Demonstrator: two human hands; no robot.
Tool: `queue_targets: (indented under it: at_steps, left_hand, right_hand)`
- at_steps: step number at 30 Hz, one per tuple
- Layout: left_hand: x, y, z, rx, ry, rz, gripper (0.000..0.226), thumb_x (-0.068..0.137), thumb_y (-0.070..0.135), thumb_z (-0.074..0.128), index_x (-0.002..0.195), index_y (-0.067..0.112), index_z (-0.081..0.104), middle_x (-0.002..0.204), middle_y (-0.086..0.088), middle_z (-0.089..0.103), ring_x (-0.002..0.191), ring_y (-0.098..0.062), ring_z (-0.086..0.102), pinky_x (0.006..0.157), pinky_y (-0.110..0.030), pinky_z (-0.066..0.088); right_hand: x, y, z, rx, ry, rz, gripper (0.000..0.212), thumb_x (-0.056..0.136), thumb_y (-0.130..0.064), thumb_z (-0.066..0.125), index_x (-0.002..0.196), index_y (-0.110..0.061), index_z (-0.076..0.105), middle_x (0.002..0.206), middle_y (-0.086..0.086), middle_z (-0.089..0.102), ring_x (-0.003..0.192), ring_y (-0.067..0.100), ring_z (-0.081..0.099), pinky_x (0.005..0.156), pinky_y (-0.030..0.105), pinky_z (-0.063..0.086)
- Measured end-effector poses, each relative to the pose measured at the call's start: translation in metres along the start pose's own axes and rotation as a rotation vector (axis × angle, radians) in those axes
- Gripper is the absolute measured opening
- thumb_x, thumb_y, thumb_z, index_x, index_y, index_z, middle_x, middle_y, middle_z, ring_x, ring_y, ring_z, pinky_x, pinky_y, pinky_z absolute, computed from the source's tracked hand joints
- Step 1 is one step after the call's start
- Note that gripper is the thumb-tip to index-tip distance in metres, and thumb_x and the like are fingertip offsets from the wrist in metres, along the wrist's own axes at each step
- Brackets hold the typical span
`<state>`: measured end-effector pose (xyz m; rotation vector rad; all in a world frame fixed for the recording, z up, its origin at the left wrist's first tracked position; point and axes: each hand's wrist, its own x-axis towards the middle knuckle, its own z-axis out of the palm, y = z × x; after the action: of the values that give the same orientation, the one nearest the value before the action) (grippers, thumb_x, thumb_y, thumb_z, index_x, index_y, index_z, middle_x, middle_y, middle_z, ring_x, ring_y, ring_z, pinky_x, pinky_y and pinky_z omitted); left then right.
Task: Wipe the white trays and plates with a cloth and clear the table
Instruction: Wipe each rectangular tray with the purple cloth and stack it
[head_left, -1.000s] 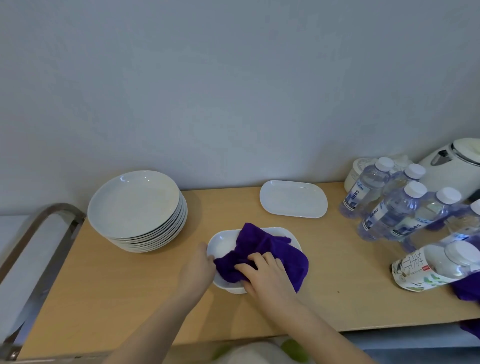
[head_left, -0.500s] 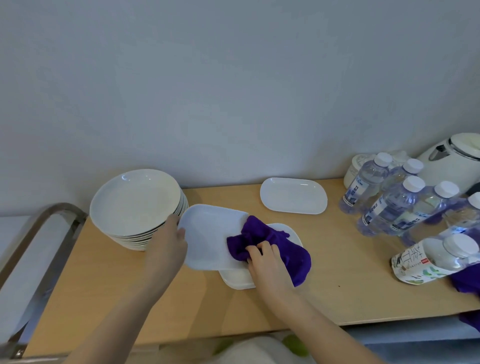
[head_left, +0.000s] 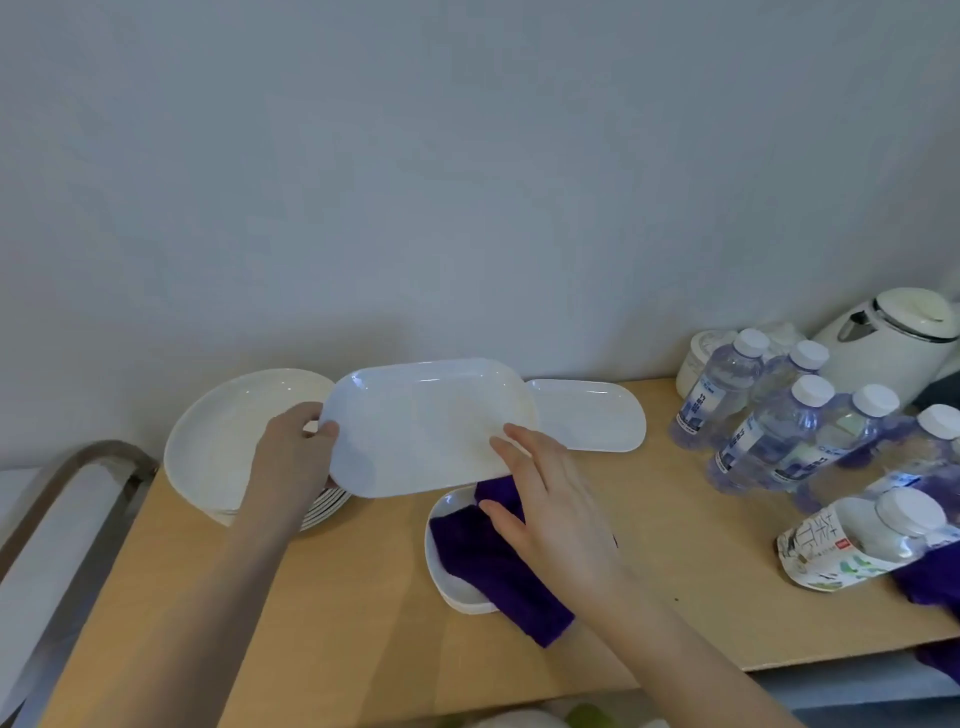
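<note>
My left hand (head_left: 291, 457) grips the left end of a white oblong tray (head_left: 426, 426) and holds it lifted and tilted above the table. My right hand (head_left: 556, 509) is spread with straight fingers, the fingertips touching the tray's lower right edge. Below it a purple cloth (head_left: 483, 566) lies loose across a second white tray (head_left: 441, 571) on the table and hangs over its front rim. A third white tray (head_left: 592, 421) lies flat at the back, partly hidden by the lifted one. A stack of round white plates (head_left: 228, 441) stands at the left.
Several water bottles (head_left: 769, 441) crowd the right of the wooden table (head_left: 337, 623), with a tea bottle (head_left: 857, 540) lying on its side. A white kettle (head_left: 893, 343) and a jar (head_left: 701, 358) stand at the back right. A metal rail (head_left: 78, 493) curves past the left edge.
The top tray has been lifted higher and moved back toward the wall. My right hand has let go of the purple cloth, which now lies on the lower tray, and has reached the lifted tray's edge.
</note>
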<state>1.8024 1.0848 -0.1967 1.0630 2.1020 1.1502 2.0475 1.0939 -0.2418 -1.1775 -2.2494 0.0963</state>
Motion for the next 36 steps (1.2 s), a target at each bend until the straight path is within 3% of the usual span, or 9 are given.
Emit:
queue_targets:
  at_steps: [5, 9, 12, 14, 16, 19, 22, 30, 36]
  left_hand:
    - [0.001, 0.016, 0.032, -0.056, -0.149, 0.023, 0.026, 0.092, 0.002, 0.044, 0.078, 0.017, 0.061, 0.085, -0.016, 0.061, 0.080, -0.035, 0.058, 0.067, -0.047, 0.056]
    - [0.008, 0.027, 0.064, 0.146, -0.199, 0.110, 0.019, 0.095, 0.009, 0.043, 0.102, 0.000, 0.059, 0.091, -0.022, 0.058, 0.082, -0.036, 0.054, 0.059, -0.031, 0.044]
    - [0.000, 0.036, 0.086, 0.677, -0.049, 0.569, 0.049, 0.087, 0.029, 0.066, 0.127, 0.003, 0.054, 0.112, -0.019, 0.056, 0.098, -0.037, 0.056, 0.076, -0.042, 0.046]
    - [-0.010, 0.037, 0.102, 0.781, -0.122, 0.959, 0.056, 0.075, 0.043, 0.075, 0.117, 0.009, 0.065, 0.106, -0.012, 0.065, 0.094, -0.033, 0.064, 0.072, -0.041, 0.052]
    - [-0.017, 0.034, 0.123, 0.834, -0.289, 1.077, 0.052, 0.075, 0.045, 0.074, 0.118, 0.016, 0.066, 0.113, -0.008, 0.066, 0.104, -0.027, 0.064, 0.081, -0.040, 0.052]
    - [-0.015, 0.024, 0.157, 0.931, -0.433, 0.997, 0.055, 0.094, 0.020, 0.052, 0.145, 0.020, 0.031, 0.152, -0.009, 0.030, 0.139, -0.024, 0.032, 0.109, -0.038, 0.030]
    - [-0.009, 0.019, 0.182, 0.998, -0.416, 0.968, 0.061, 0.098, 0.012, 0.042, 0.151, 0.021, 0.012, 0.159, -0.007, 0.012, 0.145, -0.022, 0.016, 0.114, -0.035, 0.020]
    - [0.014, 0.006, 0.232, 1.116, -0.560, 0.824, 0.067, 0.092, 0.021, 0.053, 0.148, 0.027, 0.017, 0.150, 0.001, 0.030, 0.129, -0.022, 0.039, 0.102, -0.034, 0.035]
    - [0.027, 0.012, 0.255, 1.164, -0.632, 0.758, 0.078, 0.084, 0.028, 0.065, 0.147, 0.028, 0.018, 0.140, 0.002, 0.036, 0.117, -0.022, 0.046, 0.091, -0.034, 0.043]
  right_hand:
    - [0.019, 0.023, -0.002, -0.229, -0.022, -0.120, 0.042, 0.067, -0.007, 0.080, 0.108, -0.014, 0.071, 0.115, 0.004, 0.068, 0.108, 0.021, 0.064, 0.102, 0.043, 0.044]
    - [0.015, 0.053, -0.002, -0.211, -0.051, -0.121, 0.048, 0.063, -0.008, 0.085, 0.108, -0.018, 0.072, 0.113, 0.002, 0.070, 0.102, 0.021, 0.067, 0.088, 0.034, 0.052]
    - [0.011, 0.072, 0.000, -0.209, -0.100, -0.078, 0.051, 0.058, -0.009, 0.088, 0.105, -0.021, 0.073, 0.111, -0.001, 0.071, 0.100, 0.019, 0.068, 0.083, 0.031, 0.054]
    - [0.008, 0.082, 0.003, -0.226, -0.115, -0.046, 0.050, 0.055, -0.011, 0.089, 0.101, -0.022, 0.073, 0.108, -0.002, 0.071, 0.098, 0.018, 0.068, 0.080, 0.029, 0.054]
    - [0.006, 0.092, 0.005, -0.250, -0.111, -0.011, 0.048, 0.055, -0.013, 0.089, 0.099, -0.023, 0.074, 0.107, -0.002, 0.072, 0.097, 0.019, 0.068, 0.079, 0.029, 0.054]
    - [0.005, 0.104, 0.009, -0.307, -0.093, 0.038, 0.045, 0.059, -0.011, 0.087, 0.100, -0.022, 0.074, 0.108, 0.000, 0.071, 0.100, 0.021, 0.068, 0.083, 0.031, 0.055]
    - [0.005, 0.118, 0.014, -0.352, -0.083, 0.044, 0.042, 0.066, -0.008, 0.082, 0.106, -0.019, 0.072, 0.111, 0.004, 0.071, 0.104, 0.025, 0.067, 0.086, 0.035, 0.054]
    - [0.016, 0.146, 0.039, -0.383, -0.391, 0.200, 0.040, 0.092, -0.015, 0.051, 0.131, -0.027, 0.050, 0.123, 0.000, 0.057, 0.119, 0.024, 0.052, 0.103, 0.034, 0.034]
    - [0.022, 0.169, 0.053, -0.341, -0.403, 0.233, 0.043, 0.094, -0.014, 0.046, 0.134, -0.029, 0.044, 0.126, -0.002, 0.054, 0.123, 0.021, 0.046, 0.106, 0.031, 0.028]
